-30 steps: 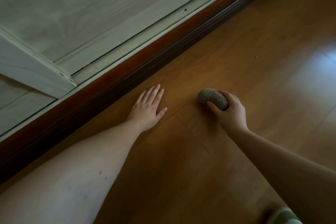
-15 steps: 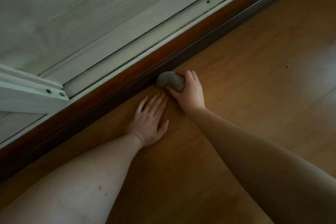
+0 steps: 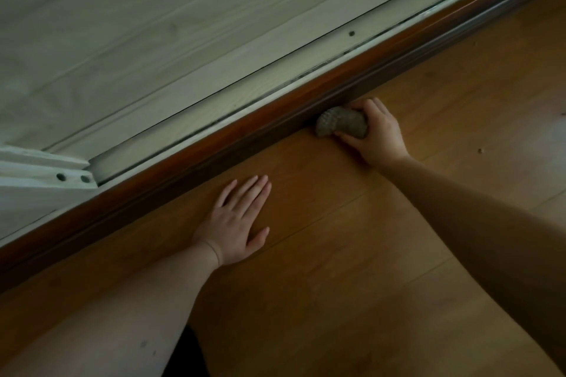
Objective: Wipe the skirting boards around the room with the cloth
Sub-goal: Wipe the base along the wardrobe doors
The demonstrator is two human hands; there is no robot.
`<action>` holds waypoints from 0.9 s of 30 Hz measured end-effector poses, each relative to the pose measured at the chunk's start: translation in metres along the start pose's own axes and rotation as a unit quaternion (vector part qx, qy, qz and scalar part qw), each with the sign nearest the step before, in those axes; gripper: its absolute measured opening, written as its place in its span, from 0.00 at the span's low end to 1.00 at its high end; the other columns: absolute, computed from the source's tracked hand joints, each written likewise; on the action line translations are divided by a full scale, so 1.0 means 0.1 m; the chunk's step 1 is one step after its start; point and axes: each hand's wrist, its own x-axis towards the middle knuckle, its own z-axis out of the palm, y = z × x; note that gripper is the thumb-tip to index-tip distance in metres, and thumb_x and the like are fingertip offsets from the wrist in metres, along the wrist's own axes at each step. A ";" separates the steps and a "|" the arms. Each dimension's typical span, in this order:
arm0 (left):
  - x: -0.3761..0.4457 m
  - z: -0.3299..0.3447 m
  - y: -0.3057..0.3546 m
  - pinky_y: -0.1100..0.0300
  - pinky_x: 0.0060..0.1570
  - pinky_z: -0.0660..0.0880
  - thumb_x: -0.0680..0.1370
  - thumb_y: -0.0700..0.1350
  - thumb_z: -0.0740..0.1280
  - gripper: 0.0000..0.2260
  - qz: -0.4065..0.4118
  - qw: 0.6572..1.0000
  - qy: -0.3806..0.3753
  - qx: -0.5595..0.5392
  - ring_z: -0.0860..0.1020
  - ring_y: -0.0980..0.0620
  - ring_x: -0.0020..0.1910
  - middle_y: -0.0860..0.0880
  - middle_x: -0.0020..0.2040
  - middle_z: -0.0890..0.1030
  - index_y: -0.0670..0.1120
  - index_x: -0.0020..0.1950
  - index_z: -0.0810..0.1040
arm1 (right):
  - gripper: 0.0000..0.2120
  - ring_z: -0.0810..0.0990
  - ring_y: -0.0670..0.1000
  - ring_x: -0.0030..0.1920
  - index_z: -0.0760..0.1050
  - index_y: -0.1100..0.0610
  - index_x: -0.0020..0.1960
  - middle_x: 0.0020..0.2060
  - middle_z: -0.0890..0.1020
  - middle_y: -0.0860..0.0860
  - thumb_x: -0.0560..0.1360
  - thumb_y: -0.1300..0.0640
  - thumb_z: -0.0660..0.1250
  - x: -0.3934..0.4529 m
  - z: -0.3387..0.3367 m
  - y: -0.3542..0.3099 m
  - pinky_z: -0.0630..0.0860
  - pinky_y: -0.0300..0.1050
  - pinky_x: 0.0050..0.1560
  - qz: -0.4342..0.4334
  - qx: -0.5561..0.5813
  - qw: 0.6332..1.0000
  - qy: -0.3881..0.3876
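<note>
Cloth [image 3: 341,125] in right hand [image 3: 378,138] against skirting board [image 3: 214,147] edge

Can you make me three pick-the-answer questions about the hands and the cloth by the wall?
1. Where is the cloth?
A. against the skirting board
B. out in the middle of the floor
C. under the left hand

2. What colour is the cloth?
A. bright red
B. grey
C. yellow

3. What is the left hand doing?
A. making a fist
B. holding a brush
C. lying flat on the floor

Answers: 
1 A, the right hand holds it at the foot of the board. 
2 B, it looks dull grey. 
3 C, its fingers are straight and spread on the wood.
</note>
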 end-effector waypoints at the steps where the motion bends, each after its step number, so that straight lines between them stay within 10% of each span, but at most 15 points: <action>1: 0.00 0.00 0.00 0.45 0.77 0.48 0.80 0.62 0.52 0.35 -0.002 1.000 -0.002 0.002 0.50 0.48 0.80 0.46 0.82 0.50 0.46 0.82 0.48 | 0.22 0.72 0.45 0.56 0.73 0.53 0.61 0.56 0.73 0.47 0.71 0.50 0.75 0.04 -0.09 0.06 0.72 0.43 0.57 0.008 -0.005 1.000 -0.001; 14: -0.01 -0.01 0.01 0.43 0.75 0.54 0.78 0.60 0.55 0.36 -0.005 1.000 0.003 0.014 0.56 0.46 0.79 0.44 0.81 0.55 0.44 0.81 0.52 | 0.23 0.74 0.50 0.59 0.74 0.53 0.63 0.60 0.77 0.53 0.71 0.52 0.75 0.42 -0.85 0.57 0.71 0.45 0.59 0.049 -0.043 0.998 -0.006; 27: 0.00 -0.03 0.03 0.43 0.73 0.56 0.78 0.58 0.56 0.35 0.000 1.000 0.021 0.012 0.59 0.45 0.78 0.43 0.80 0.59 0.43 0.80 0.56 | 0.23 0.75 0.53 0.60 0.72 0.55 0.65 0.60 0.76 0.53 0.73 0.50 0.73 0.47 -1.31 0.95 0.74 0.46 0.61 0.244 -0.012 0.948 0.205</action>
